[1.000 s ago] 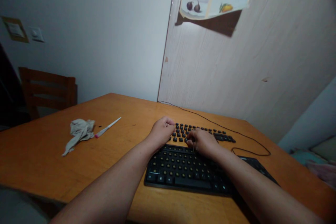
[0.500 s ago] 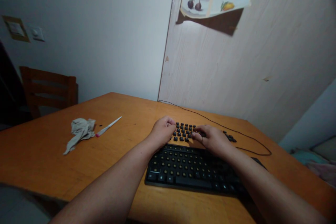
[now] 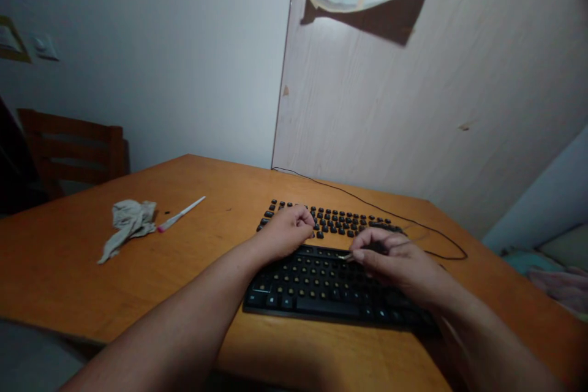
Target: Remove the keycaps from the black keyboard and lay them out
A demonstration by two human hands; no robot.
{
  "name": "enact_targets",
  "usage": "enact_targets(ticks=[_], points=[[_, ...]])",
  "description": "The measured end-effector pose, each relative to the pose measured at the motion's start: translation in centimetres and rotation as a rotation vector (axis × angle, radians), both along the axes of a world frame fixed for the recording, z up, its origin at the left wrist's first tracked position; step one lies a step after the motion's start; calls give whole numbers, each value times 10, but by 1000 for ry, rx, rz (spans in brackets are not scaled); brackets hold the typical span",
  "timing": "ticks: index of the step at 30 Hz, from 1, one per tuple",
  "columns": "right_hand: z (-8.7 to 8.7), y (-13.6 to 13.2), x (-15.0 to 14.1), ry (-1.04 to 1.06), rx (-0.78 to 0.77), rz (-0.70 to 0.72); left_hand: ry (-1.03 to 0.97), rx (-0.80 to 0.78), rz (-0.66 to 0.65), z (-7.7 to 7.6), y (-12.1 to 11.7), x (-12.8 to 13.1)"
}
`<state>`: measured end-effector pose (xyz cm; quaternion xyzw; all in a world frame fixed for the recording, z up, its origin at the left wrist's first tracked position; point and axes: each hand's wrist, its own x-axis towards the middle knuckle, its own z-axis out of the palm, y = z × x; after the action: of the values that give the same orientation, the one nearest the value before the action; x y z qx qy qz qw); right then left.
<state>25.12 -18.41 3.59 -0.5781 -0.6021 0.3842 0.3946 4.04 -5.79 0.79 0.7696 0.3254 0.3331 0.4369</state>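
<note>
Overlapping keyboard's [image 3: 316, 288] far edge, right hand [image 3: 393, 257]

Two bare human forearms and hands, with a slim band on one finger.
The left forearm [image 3: 197, 306], uncovered along its whole visible length, is smooth and rounded, broad at the lower edge of the view and tapering to a narrower wrist and a compact left hand [image 3: 285, 229]. The right forearm [image 3: 491, 324] is likewise uncovered and tapers to the right hand [image 3: 390, 257]. A thin, pale line [image 3: 402, 243] crosses a finger there, seemingly a ring, though too blurred to tell its material.
</note>
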Motion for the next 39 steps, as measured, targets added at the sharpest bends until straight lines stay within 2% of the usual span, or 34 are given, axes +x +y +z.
enact_targets(ticks=[4, 10, 15, 19, 25, 33, 37, 39], points=[[1, -5, -1, 20, -87, 81, 90, 61, -47, 2, -6, 1], [0, -11, -10, -70, -99, 189, 159, 154, -142, 3, -12, 2], [-4, -13, -19, -125, -55, 240, 180, 160, -181, 3, -15, 2], [-7, -15, -23, -172, -58, 246, 196, 131, -210, 1, -15, 2], [-5, -18, -31, -233, 17, 256, 214, 164, -224, -2, -15, 2], [-4, -20, -46, -389, 100, 258, 253, 184, -216, 1, -18, 2], [-5, -20, -50, -430, 80, 240, 251, 193, -216, 2, -19, 3], [-8, -19, -49, -382, 64, 215, 248, 188, -217, 1, -19, 3]])
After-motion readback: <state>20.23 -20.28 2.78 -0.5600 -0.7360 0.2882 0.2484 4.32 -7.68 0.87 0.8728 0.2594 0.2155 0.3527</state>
